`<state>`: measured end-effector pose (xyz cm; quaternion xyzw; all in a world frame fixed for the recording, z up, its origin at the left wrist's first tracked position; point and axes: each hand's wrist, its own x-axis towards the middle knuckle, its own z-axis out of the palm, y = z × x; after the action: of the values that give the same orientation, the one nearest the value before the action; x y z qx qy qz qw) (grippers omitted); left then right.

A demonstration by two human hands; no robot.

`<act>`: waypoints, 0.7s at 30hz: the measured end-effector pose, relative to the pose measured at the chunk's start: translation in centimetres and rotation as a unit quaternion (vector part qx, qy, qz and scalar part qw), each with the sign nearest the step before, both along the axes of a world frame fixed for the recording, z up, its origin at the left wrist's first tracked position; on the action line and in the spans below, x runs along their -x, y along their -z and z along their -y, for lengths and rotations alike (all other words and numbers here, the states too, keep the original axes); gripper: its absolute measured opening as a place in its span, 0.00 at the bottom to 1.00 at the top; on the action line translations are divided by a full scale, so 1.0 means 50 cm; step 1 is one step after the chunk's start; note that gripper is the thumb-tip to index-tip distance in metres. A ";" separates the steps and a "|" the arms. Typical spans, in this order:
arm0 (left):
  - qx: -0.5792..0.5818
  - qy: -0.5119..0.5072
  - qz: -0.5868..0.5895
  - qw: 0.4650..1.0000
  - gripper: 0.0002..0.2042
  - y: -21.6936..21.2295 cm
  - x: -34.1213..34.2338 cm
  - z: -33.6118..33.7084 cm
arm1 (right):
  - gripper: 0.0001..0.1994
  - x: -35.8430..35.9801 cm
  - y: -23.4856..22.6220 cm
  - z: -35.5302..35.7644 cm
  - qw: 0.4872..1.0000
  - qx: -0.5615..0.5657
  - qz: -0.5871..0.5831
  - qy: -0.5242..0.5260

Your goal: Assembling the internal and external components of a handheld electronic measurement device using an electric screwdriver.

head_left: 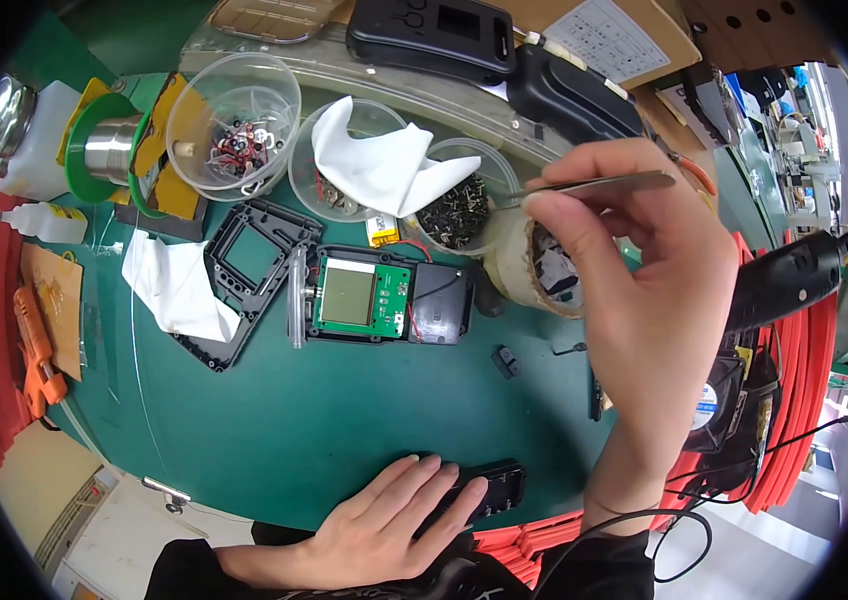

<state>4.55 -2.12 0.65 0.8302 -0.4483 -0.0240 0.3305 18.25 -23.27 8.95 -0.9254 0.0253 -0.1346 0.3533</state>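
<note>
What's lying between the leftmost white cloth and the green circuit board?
In the head view, a black open-frame casing, partly under the white cloth; then, nearer the green circuit board, a narrow clear piece beside its black housing.

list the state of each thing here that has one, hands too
left hand: spread, resting on black case piece
right hand: pinching tweezers
tweezers: held up, whether tips are closed unclear
screw tub: open, partly filled
left clear tub: open, holding small parts
middle tub: partly covered by a white cloth
display: blank
glue gun: lying down
</note>
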 end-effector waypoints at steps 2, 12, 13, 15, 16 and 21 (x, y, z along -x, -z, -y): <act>-0.002 0.004 0.000 1.000 0.22 -0.001 0.000 -0.001 | 0.06 0.002 0.004 0.005 1.000 0.023 -0.002 -0.010; 0.006 0.004 -0.011 1.000 0.20 -0.003 -0.004 -0.001 | 0.05 -0.004 0.014 0.012 0.998 0.049 -0.009 -0.031; 0.004 0.004 -0.003 1.000 0.20 -0.002 -0.004 -0.001 | 0.05 -0.004 0.014 0.010 0.998 0.048 -0.019 -0.029; 0.000 0.004 0.011 1.000 0.22 0.000 -0.005 -0.002 | 0.05 -0.005 0.015 0.007 0.998 0.048 -0.040 -0.026; 0.000 0.003 0.009 1.000 0.22 0.000 -0.006 -0.001 | 0.05 -0.006 0.017 0.007 0.998 0.048 -0.041 -0.027; 0.016 -0.002 -0.006 1.000 0.19 -0.002 -0.008 0.001 | 0.04 -0.013 0.026 0.009 0.997 0.060 -0.030 -0.042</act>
<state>4.97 -2.18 0.73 0.8255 -0.4451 -0.0210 0.3464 18.90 -23.71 7.66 -0.9488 -0.0105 -0.0928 0.3018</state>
